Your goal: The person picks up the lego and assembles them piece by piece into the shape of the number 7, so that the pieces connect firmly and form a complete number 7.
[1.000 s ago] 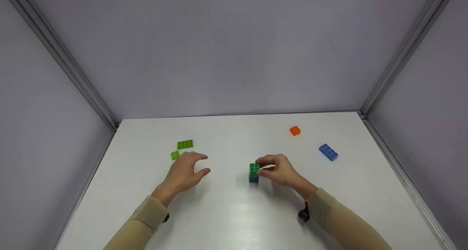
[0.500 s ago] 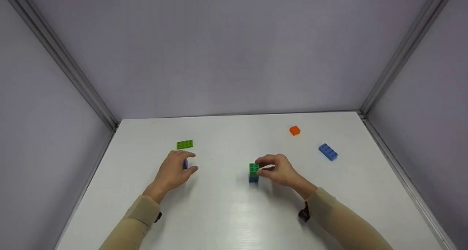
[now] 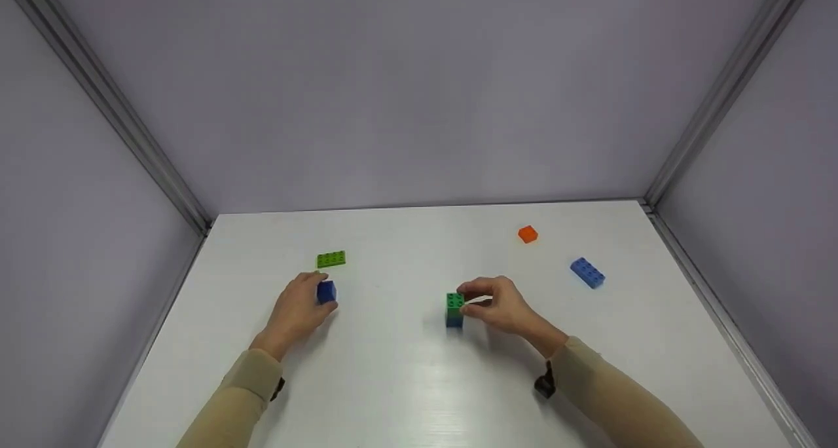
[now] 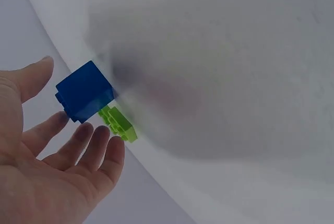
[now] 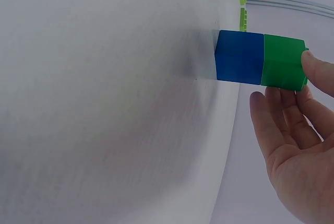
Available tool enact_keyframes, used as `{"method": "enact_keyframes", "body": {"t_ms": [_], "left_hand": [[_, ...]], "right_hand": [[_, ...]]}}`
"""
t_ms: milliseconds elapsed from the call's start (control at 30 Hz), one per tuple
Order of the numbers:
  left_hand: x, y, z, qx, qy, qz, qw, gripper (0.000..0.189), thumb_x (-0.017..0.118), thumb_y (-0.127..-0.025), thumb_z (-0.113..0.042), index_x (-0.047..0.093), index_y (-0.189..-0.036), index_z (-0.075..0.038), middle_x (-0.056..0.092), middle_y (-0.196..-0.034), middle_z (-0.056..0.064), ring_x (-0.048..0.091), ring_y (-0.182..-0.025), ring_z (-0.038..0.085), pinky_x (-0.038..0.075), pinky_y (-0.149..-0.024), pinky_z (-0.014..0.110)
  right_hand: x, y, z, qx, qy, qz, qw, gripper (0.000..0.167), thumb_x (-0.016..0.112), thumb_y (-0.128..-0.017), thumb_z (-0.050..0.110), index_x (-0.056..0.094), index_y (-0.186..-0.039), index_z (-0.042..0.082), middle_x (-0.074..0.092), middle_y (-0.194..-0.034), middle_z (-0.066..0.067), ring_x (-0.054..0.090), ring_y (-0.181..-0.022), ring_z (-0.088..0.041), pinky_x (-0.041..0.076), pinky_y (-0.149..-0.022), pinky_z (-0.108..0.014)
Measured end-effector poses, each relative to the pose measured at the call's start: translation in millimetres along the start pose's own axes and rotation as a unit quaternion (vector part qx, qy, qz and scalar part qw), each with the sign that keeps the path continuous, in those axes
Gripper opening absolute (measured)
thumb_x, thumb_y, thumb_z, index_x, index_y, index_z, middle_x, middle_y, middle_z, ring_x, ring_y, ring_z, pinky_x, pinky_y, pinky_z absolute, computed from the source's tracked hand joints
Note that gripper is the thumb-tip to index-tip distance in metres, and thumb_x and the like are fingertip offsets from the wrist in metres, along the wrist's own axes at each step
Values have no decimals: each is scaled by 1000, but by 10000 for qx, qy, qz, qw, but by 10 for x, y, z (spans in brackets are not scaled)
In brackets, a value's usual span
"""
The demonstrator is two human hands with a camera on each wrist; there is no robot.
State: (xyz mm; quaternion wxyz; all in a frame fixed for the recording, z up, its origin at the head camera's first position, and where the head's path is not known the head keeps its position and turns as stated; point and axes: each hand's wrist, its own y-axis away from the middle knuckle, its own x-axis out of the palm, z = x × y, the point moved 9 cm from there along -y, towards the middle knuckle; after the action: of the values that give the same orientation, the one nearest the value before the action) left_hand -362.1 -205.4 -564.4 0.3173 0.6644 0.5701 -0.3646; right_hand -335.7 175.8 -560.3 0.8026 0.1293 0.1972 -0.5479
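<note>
A blue brick [image 3: 326, 292] stands on the table at the left, between the spread thumb and fingers of my left hand [image 3: 294, 312]. In the left wrist view the thumb is apart from this blue brick [image 4: 83, 91], and a fingertip is at its lower corner; whether it touches I cannot tell. My right hand [image 3: 499, 306] pinches a green brick [image 3: 455, 300] between thumb and fingers. That green brick [image 5: 283, 62] sits on top of another blue brick [image 5: 240, 58], which stands upright on the table. A small lime brick [image 5: 242, 0] is mostly hidden by my left hand in the head view.
A flat lime brick [image 3: 331, 259] lies behind my left hand. Farther right are a small orange brick [image 3: 528, 234] and a long blue brick [image 3: 588, 272]. Walls enclose the white table [image 3: 406, 238] at the back and both sides.
My left hand has moved left and its fingers have come round the blue brick, which has come into sight from behind it. The right hand and its stack have stayed put.
</note>
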Motion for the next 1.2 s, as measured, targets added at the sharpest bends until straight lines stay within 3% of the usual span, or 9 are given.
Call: {"method": "enact_keyframes", "body": {"t_ms": [533, 700, 967, 1200], "left_hand": [[41, -56, 248, -480, 710, 40, 9963, 61, 74, -107, -16, 54, -162, 1, 65, -154, 28, 67, -140, 45, 56, -118, 61], [58, -70, 253, -550, 765, 73, 9955, 59, 74, -107, -16, 55, -161, 0, 66, -153, 28, 68, -140, 46, 56, -118, 61], [60, -58, 194, -414, 745, 22, 9964, 53, 77, -106, -18, 63, -153, -1, 72, -149, 24, 73, -133, 41, 59, -115, 59], [63, -36, 131, -430, 871, -42, 9953, 49, 78, -105, -18, 65, -150, -1, 74, -144, 24, 74, -130, 40, 59, -115, 59]], "right_hand": [[-3, 1, -13, -17, -8, 36, 10000, 30, 81, -101, 7, 81, -131, 7, 81, -131, -14, 77, -124, -31, 68, -105, -48], [1, 6, -21, 74, -37, 20, 10000, 31, 81, -101, 8, 82, -132, 10, 81, -131, -11, 76, -125, -31, 66, -107, -51], [14, 10, 26, -242, -79, 105, 9996, 30, 80, -101, 5, 81, -131, 3, 81, -129, -18, 77, -124, -38, 68, -102, -48], [-2, 7, -4, -31, -60, 55, 10000, 30, 81, -101, 7, 81, -131, 6, 80, -131, -16, 76, -125, -34, 67, -105, -50]]}}
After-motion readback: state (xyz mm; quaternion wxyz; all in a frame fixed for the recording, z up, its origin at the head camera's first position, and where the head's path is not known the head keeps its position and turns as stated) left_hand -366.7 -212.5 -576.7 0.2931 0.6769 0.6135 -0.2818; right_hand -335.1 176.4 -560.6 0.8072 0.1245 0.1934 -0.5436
